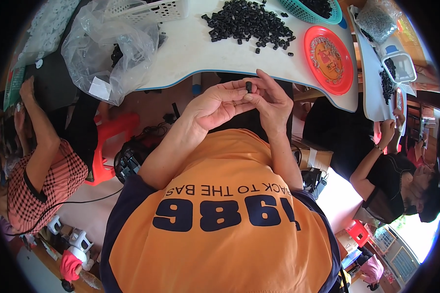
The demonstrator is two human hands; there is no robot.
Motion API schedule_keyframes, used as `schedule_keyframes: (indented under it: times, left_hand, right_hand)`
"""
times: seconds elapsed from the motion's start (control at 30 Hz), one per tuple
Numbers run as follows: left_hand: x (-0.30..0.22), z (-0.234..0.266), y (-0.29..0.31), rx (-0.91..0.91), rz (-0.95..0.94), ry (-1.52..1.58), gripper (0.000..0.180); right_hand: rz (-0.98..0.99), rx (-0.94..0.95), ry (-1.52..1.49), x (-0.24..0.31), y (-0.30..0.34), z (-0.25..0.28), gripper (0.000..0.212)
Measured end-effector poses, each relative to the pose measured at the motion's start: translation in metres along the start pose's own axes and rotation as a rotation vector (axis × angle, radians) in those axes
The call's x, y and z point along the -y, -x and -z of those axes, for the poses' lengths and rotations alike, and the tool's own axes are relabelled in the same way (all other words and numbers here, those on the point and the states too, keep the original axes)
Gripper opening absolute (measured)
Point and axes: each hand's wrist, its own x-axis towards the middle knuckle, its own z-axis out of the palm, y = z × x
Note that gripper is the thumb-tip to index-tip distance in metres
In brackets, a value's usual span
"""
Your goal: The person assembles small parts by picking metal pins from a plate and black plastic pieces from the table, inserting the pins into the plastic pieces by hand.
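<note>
A small black cylindrical part [249, 87] lies just off the near edge of the white table [186, 53], pinched between the fingertips of the left hand [217, 103] and right hand [273, 101]; both grips are narrow. Loose black parts [249, 24] form a pile at the table's far middle. A red plate [346, 78] occupies the table's right side, a turquoise basket [298, 11] its far right corner, and a clear plastic bag [85, 44] its left end.
</note>
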Motion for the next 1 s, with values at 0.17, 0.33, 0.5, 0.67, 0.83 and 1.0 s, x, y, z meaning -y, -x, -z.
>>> schedule_keyframes:
  times: [0.17,0.33,0.5,0.67,0.83,1.0]
  left_hand:
    - [-0.008,0.002,0.000,0.005,-0.007,-0.039,0.033]
    - [-0.015,0.002,-0.005,-0.012,0.002,-0.069,0.029]
    - [-0.014,0.004,-0.009,-0.042,0.060,-0.018,0.032]
    - [-0.009,0.001,-0.013,-0.055,0.004,-0.049,0.021]
    - [0.004,-0.001,-0.012,-0.146,-0.063,0.044,0.020]
    - [0.008,0.002,-0.009,-0.250,-0.131,0.037,0.020]
  right_hand:
    - [-0.007,-0.013,0.070,0.001,-0.001,-0.004,0.071]
    - [0.039,-0.012,0.166,-0.003,-0.004,-0.003,0.071]
    - [-0.038,-0.035,0.019,-0.003,-0.003,0.000,0.069]
    - [-0.049,-0.011,0.025,0.000,-0.004,0.000,0.062]
    - [0.313,-0.133,0.511,0.006,-0.011,-0.002,0.036]
    - [0.239,-0.123,0.539,0.012,-0.006,0.000,0.029]
